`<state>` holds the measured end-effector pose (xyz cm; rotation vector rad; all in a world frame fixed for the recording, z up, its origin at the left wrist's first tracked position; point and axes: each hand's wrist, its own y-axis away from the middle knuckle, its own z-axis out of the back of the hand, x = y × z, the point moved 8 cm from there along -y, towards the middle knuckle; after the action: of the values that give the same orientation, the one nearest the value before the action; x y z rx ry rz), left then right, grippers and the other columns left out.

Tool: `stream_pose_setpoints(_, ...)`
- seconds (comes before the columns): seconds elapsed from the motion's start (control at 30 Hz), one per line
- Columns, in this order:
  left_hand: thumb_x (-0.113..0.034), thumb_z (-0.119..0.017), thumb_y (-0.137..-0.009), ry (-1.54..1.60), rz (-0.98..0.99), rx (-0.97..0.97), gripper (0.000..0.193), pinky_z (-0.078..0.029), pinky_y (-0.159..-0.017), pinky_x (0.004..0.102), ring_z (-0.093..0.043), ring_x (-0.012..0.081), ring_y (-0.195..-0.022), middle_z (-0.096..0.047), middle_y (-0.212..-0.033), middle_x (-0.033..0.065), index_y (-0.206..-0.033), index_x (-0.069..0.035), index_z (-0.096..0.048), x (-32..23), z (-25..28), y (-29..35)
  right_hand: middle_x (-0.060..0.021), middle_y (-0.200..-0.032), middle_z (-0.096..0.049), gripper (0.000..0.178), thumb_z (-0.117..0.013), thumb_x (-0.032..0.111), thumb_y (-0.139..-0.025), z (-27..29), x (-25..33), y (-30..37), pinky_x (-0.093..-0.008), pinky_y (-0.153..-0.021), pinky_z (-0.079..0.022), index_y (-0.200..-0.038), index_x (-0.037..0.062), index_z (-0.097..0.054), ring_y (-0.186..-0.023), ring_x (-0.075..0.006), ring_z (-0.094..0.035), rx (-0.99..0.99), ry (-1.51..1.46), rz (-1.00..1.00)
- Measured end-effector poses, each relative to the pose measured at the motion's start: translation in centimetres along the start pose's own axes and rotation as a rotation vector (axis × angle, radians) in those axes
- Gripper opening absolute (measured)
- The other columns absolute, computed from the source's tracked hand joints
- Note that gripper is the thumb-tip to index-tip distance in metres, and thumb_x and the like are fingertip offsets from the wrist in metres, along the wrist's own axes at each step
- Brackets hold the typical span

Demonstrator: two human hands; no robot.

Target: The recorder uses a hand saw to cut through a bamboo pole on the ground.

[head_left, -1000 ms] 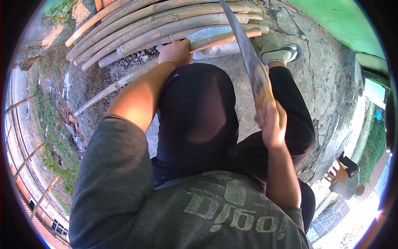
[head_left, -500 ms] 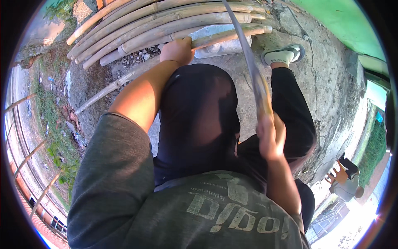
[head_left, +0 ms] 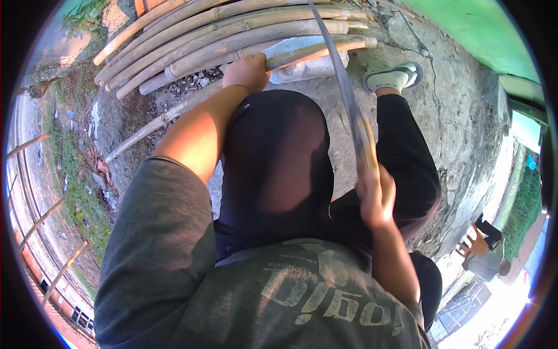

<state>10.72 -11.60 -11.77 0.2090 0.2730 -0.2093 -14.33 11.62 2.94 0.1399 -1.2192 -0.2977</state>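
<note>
My left hand (head_left: 246,74) is wrapped around a bamboo pole (head_left: 302,53), just beyond my raised knee. This pole rests across a pale block (head_left: 308,68), and its other end slants down to the ground at the left. In my right hand (head_left: 376,195) is the yellowish-brown handle of a long-bladed hand tool (head_left: 349,99). Its narrow dark blade points up and away, passing in front of the pole's right part from this angle. Seen nearly edge-on, it does not show whether it is a saw or a machete.
Several more bamboo poles (head_left: 232,35) lie side by side beyond the held one. My sandalled foot (head_left: 395,78) stands on cracked concrete (head_left: 459,116) at the right. A green wall (head_left: 476,29) rises at far right; another person (head_left: 491,262) sits at lower right.
My right hand and the long-bladed tool have shifted slightly left. The left hand keeps its grip on the bamboo pole, almost unmoved.
</note>
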Motion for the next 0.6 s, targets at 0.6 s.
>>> stream_pose_setpoints(0.6, -0.030, -0.067, -0.087, 0.052, 0.058, 0.023, 0.028, -0.055, -0.078, 0.0497, -0.069, 0.0378, -0.092, -0.071, -0.095, 0.0153, -0.107, -0.011, -0.062, 0.5, -0.3, 0.0, -0.0001, -0.062, -0.043, 0.044, -0.045, 0.045, -0.104, 2.7, 2.3, -3.1, -0.0252, -0.056, -0.034, -0.082, 0.0064, -0.048, -0.057, -0.0083, -0.037, -0.045, -0.396, 0.167)
